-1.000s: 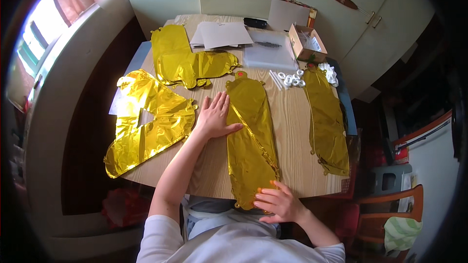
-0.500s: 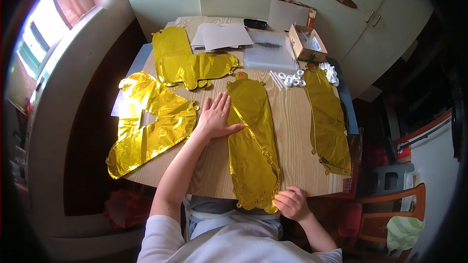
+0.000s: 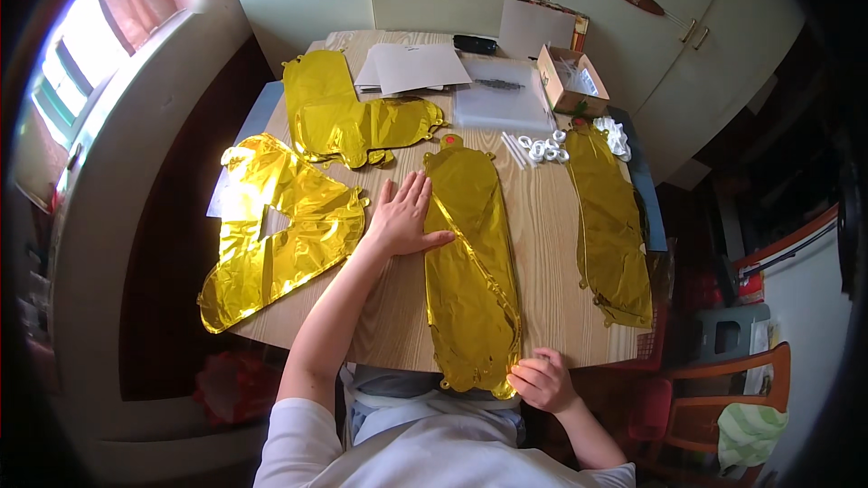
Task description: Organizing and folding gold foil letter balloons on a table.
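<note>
A flat, uninflated gold foil balloon (image 3: 470, 280) lies lengthwise before me, with a diagonal fold down its middle. Its near end reaches past the table's front edge. My left hand (image 3: 403, 219) rests flat across its left side, fingers stretched out. At the lower right corner, my right hand (image 3: 541, 378) pinches the balloon's edge between thumb and fingers. Left of them lies an angular gold foil balloon (image 3: 316, 258) with a small opening in it. Behind that is an L-shaped foil balloon (image 3: 321, 113). A narrow folded foil balloon (image 3: 610, 226) lies along the right side.
White tape-like rings (image 3: 542, 151) and thin white sticks (image 3: 514, 150) lie beyond the balloon to the right. Farther back are white papers (image 3: 416, 68), a clear plastic sheet (image 3: 502, 108), a black case (image 3: 475, 43) and an open cardboard box (image 3: 573, 81). A wooden chair (image 3: 732, 402) stands at right.
</note>
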Motion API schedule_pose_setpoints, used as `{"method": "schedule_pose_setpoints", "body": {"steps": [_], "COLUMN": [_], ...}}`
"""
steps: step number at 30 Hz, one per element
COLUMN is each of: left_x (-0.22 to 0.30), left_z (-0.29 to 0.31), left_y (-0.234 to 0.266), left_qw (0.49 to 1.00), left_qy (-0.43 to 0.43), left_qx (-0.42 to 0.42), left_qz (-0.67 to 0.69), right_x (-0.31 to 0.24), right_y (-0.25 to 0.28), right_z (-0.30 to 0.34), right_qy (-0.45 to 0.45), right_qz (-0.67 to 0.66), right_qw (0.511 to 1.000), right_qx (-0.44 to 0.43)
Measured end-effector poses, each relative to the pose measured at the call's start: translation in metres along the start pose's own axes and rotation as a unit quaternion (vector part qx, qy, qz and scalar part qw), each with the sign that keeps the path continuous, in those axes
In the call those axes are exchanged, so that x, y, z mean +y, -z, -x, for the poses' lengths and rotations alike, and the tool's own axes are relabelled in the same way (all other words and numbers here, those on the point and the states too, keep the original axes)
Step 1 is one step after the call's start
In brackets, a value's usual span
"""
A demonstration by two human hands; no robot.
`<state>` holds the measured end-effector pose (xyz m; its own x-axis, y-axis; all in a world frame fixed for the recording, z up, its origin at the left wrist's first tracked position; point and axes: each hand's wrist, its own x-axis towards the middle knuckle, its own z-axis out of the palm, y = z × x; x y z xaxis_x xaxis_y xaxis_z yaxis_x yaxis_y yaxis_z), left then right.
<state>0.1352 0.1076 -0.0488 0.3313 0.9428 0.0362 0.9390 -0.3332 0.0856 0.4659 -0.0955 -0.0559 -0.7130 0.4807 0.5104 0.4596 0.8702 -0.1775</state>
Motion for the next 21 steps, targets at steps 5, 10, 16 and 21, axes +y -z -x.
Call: {"method": "schedule_pose_setpoints", "body": {"steps": [5, 10, 16, 21], "left_x": [-0.001, -0.002, -0.019, -0.079], "left_z": [-0.004, -0.010, -0.034, -0.099], "left_y": [-0.002, 0.002, 0.015, 0.035], "left_qw": [1.000, 1.000, 0.999, 0.981], "left_qy": [0.000, -0.010, -0.024, -0.020], "left_qx": [-0.011, -0.020, -0.014, 0.192], "left_qz": [-0.007, -0.009, 0.021, -0.016], "right_x": [0.002, -0.001, 0.020, 0.019], "right_y": [0.001, 0.012, 0.011, 0.008], "right_z": [0.001, -0.011, -0.017, -0.021], "right_qy": [0.003, -0.038, -0.137, -0.162], "right_qz": [-0.001, -0.073, -0.026, -0.008], "right_qw": [1.000, 0.996, 0.986, 0.980], "right_qx": [-0.011, 0.020, 0.096, 0.111]}}
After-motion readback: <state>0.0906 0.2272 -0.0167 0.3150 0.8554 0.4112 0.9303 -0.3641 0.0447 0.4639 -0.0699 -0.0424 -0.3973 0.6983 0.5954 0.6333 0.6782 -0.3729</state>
